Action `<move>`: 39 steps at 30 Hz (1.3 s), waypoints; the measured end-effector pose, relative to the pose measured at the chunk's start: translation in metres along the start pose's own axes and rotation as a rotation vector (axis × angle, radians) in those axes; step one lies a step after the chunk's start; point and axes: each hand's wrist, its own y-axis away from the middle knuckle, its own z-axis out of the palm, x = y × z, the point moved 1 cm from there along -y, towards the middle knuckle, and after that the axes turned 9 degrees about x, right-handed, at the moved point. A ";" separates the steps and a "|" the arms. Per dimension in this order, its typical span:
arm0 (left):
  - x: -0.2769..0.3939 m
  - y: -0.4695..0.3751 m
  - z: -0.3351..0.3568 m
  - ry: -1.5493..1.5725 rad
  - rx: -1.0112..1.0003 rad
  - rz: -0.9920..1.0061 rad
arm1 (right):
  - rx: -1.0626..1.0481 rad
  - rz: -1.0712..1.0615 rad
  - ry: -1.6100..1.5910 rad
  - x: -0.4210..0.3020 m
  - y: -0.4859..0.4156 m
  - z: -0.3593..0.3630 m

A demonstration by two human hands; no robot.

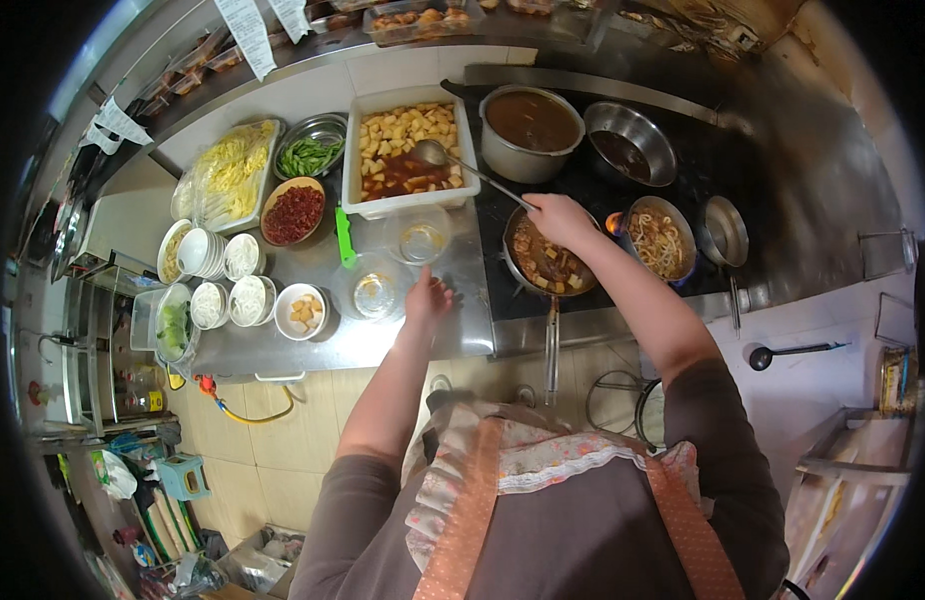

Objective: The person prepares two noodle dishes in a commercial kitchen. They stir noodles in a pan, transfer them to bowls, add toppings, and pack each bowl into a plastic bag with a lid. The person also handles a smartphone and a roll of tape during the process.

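My right hand (560, 217) grips the handle of a metal ladle (500, 187), above a frying pan (552, 289) of chunks in brown sauce. The ladle's bowl rests over a white plastic tub (348, 161) full of pale cubed food (402, 127), with red-brown liquid at its near end. My left hand (429, 298) is empty, its fingers loosely apart, over the steel counter (462, 330). Just beside it are two clear plastic bowls, a nearer one (372, 292) and a farther one (419, 238), each with a little sauce inside. A bright green-handled tool (345, 238) lies by them.
On the stove, noodles cook in a second pan (657, 240) beside a flame, near a pot of brown broth (534, 124), a steel basin (633, 142) and a small saucepan (725, 232). At left are white bowls (207, 306), shredded greens (237, 176) and a bowl of red chillies (294, 214).
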 end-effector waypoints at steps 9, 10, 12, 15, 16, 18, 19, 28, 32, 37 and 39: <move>0.001 -0.034 0.011 -0.066 0.041 0.098 | -0.147 0.033 0.391 -0.055 -0.063 0.031; 0.001 -0.032 0.008 -0.020 0.010 0.135 | -0.158 0.016 0.399 -0.056 -0.060 0.027; 0.004 -0.028 0.006 0.079 -0.013 0.089 | -0.189 0.004 0.393 -0.055 -0.054 0.018; 0.023 -0.018 0.012 0.052 -0.035 0.129 | -0.198 0.000 0.306 -0.045 -0.052 0.003; 0.027 -0.010 0.012 0.050 -0.065 0.117 | -0.236 0.031 0.265 -0.042 -0.054 0.000; 0.034 0.006 0.012 0.062 -0.183 0.166 | -0.328 0.068 0.191 -0.036 -0.058 -0.007; 0.031 0.016 0.008 0.005 -0.175 0.113 | -0.363 0.081 0.157 -0.034 -0.061 -0.009; -0.039 0.091 -0.119 -0.385 -0.109 -0.001 | -0.650 0.415 -0.250 -0.038 -0.081 -0.013; -0.029 0.089 -0.127 -0.339 -0.039 0.046 | -0.715 0.450 -0.420 -0.043 -0.085 0.002; -0.028 0.076 -0.116 -0.405 -0.076 0.093 | -0.759 0.487 -0.498 -0.056 -0.092 0.012; -0.029 0.071 -0.116 -0.391 -0.104 0.109 | -0.758 0.521 -0.425 -0.062 -0.097 0.003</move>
